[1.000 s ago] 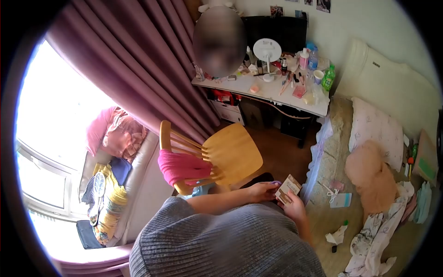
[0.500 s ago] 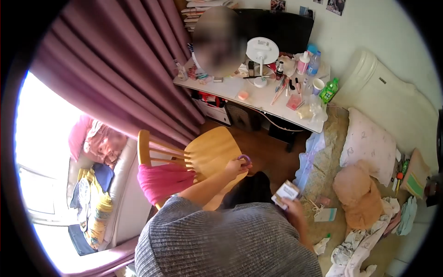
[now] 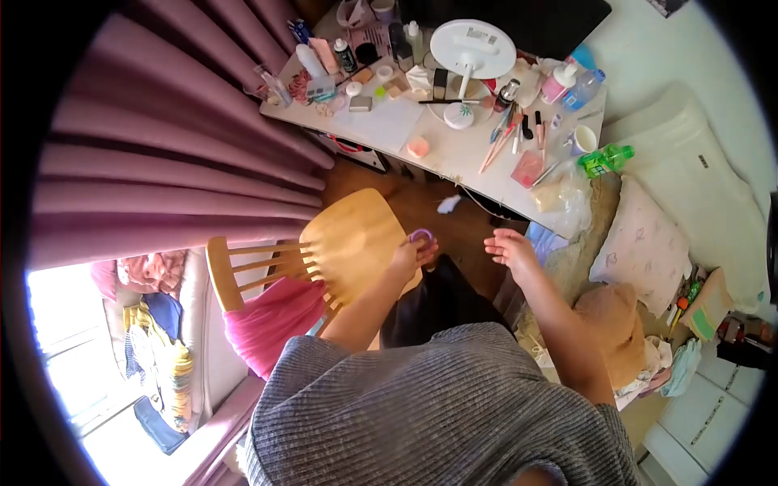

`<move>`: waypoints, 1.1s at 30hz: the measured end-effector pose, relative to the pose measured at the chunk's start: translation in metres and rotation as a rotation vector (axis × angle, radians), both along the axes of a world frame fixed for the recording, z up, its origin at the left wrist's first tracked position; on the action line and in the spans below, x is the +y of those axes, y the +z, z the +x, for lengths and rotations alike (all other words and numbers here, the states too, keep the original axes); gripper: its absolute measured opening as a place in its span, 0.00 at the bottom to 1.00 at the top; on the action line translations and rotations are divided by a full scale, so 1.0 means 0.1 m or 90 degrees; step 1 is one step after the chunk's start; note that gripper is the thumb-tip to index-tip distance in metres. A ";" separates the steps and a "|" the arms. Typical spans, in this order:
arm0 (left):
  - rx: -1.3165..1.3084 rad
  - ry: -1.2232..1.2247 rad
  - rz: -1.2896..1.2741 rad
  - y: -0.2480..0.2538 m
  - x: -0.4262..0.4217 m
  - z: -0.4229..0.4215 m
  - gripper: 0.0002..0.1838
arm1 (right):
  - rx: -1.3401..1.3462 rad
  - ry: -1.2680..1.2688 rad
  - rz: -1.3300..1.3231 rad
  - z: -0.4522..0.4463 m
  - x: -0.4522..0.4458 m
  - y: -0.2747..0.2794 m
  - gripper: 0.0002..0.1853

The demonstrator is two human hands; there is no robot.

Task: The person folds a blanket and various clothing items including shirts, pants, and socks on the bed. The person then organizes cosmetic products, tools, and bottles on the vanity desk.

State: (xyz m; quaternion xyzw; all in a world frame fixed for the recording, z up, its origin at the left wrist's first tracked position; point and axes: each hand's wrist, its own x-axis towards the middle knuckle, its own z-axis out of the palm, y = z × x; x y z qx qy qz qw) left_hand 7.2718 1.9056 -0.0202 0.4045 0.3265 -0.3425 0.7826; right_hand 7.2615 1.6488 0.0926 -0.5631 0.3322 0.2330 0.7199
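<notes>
My left hand [image 3: 415, 257] is closed around a purple ring-shaped thing [image 3: 421, 236]; only its curved loop shows above the fingers. It is over the seat edge of a yellow wooden chair [image 3: 348, 235]. My right hand [image 3: 509, 246] has its fingers stretched out and nothing in it, short of the desk's front edge. A small white piece [image 3: 448, 204] appears over the floor between the chair and the desk. Whether it is in the air or lying down, I cannot tell. Dark hair [image 3: 442, 304] hangs between my arms.
The white desk [image 3: 381, 130] carries a round mirror [image 3: 472, 47], bottles, brushes and a green bottle [image 3: 605, 160] near its right end. A pink cloth [image 3: 275, 324] hangs over the chair back. Right of me is a bed with a pillow [image 3: 644, 243]; purple curtains [image 3: 178, 162] hang left.
My right hand has let go of the white box-like thing it held, and has moved up toward the desk. A white piece now shows over the floor. The view has shifted closer to the desk.
</notes>
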 end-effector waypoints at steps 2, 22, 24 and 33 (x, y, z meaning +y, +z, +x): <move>0.051 0.019 0.055 -0.09 -0.01 0.10 0.11 | 0.051 0.051 0.044 -0.14 -0.03 -0.03 0.10; -0.283 0.287 -0.114 1.00 0.30 2.77 0.14 | 0.191 -0.161 0.010 -1.39 -1.16 -0.57 0.10; -0.391 0.317 -0.106 1.18 0.36 3.54 0.13 | 0.196 -0.182 0.009 -1.39 -1.17 -0.46 0.09; -0.369 0.277 0.043 1.43 0.09 4.35 0.22 | 0.217 -0.232 0.028 -1.58 -1.11 -0.39 0.05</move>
